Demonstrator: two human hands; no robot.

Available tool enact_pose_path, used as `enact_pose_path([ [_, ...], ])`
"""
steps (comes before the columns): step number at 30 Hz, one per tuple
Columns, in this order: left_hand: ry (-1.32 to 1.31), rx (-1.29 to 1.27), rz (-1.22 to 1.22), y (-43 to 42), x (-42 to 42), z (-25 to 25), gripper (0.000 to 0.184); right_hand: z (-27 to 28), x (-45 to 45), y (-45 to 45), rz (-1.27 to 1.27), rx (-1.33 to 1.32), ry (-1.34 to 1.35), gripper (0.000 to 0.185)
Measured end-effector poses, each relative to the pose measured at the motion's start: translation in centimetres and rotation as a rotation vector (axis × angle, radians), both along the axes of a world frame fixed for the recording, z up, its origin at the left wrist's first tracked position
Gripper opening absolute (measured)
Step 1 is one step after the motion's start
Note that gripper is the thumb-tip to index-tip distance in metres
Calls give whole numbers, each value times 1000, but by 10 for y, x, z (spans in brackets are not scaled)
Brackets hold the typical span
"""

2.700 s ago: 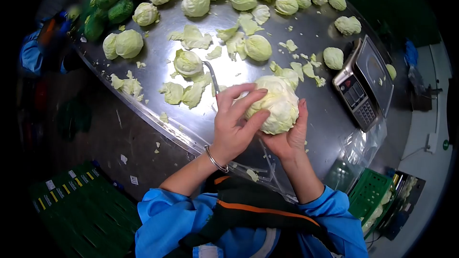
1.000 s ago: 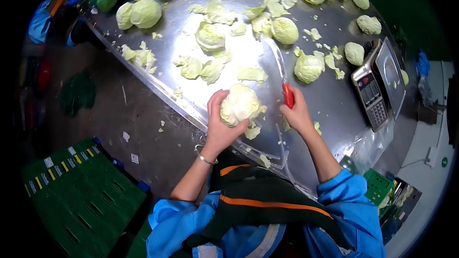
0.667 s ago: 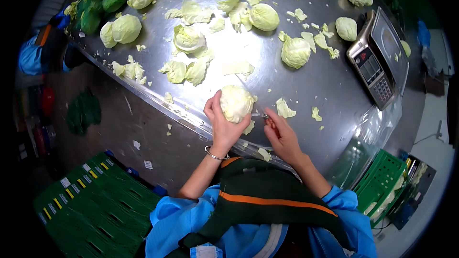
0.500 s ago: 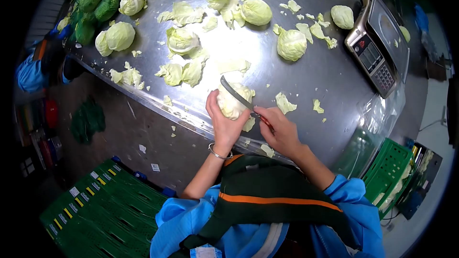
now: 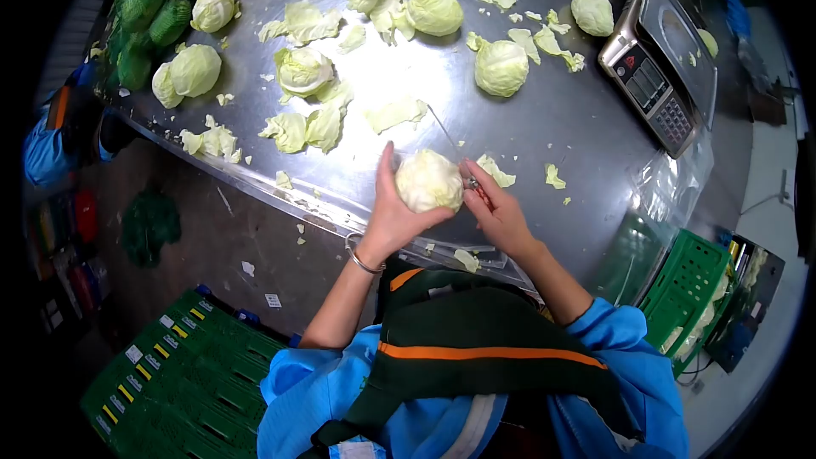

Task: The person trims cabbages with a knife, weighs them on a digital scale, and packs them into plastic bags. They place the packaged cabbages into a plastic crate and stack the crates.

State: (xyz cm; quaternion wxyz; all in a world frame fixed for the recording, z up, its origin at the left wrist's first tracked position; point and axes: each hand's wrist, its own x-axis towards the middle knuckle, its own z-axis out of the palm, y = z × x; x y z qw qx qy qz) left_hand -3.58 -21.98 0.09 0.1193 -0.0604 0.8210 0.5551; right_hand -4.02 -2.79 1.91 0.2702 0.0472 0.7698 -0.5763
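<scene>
Near the front edge of the metal table, a pale cabbage rests in my left hand, thumb and fingers curved around its left and lower side. My right hand grips the red handle of a knife just right of the cabbage. The thin blade points up and left, seen edge-on and apart from the cabbage. A loose leaf lies beyond the cabbage, and another leaf scrap lies past my right hand.
More cabbages and torn leaves are scattered over the table. Green net sacks sit at the far left, a scale at the right. Green crates stand lower left and lower right. Another person's blue sleeve shows at left.
The knife has come off the cabbage, its blade swinging upright and turning edge-on. My left hand has turned the cabbage, now showing a rounder, smoother side. The view has shifted slightly.
</scene>
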Motion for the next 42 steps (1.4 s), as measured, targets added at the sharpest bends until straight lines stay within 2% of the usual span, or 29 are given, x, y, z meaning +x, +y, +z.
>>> enact_pose_path([
  [3,3,-147,-55,16,4,11,105,5,12,11,96,313,545,43],
  [6,20,-228,18,31,7,11,102,31,30,23,203,387,399,42],
  [9,56,-225,-5,38,8,12,94,38,43,22,160,430,339,41],
  [18,133,-301,-63,52,13,7,83,16,40,22,77,428,281,41],
  [21,106,-297,-111,53,13,15,82,-11,12,37,-79,622,300,46],
  [24,149,-282,-130,55,34,7,84,23,-10,35,-48,444,139,55],
  [27,147,-202,-138,45,30,3,86,-5,11,13,-242,451,143,64],
  [28,136,-139,-189,33,28,-3,87,-20,8,16,-346,441,248,55],
  [31,49,19,-240,-5,22,-4,88,-33,-2,38,-162,353,-35,35],
  [32,15,44,-118,-6,27,-5,91,-32,4,37,-196,319,36,25],
  [35,-112,85,234,6,43,-7,97,2,25,17,-206,256,77,23],
  [37,-217,56,440,25,35,-5,101,-27,43,33,-167,404,191,31],
  [39,-131,-1,352,22,29,-9,102,-32,44,48,-167,589,288,42],
  [40,-80,9,302,22,28,-9,102,-18,42,45,-161,547,315,49],
  [42,-47,-24,252,28,28,4,104,13,38,38,62,506,335,47],
])
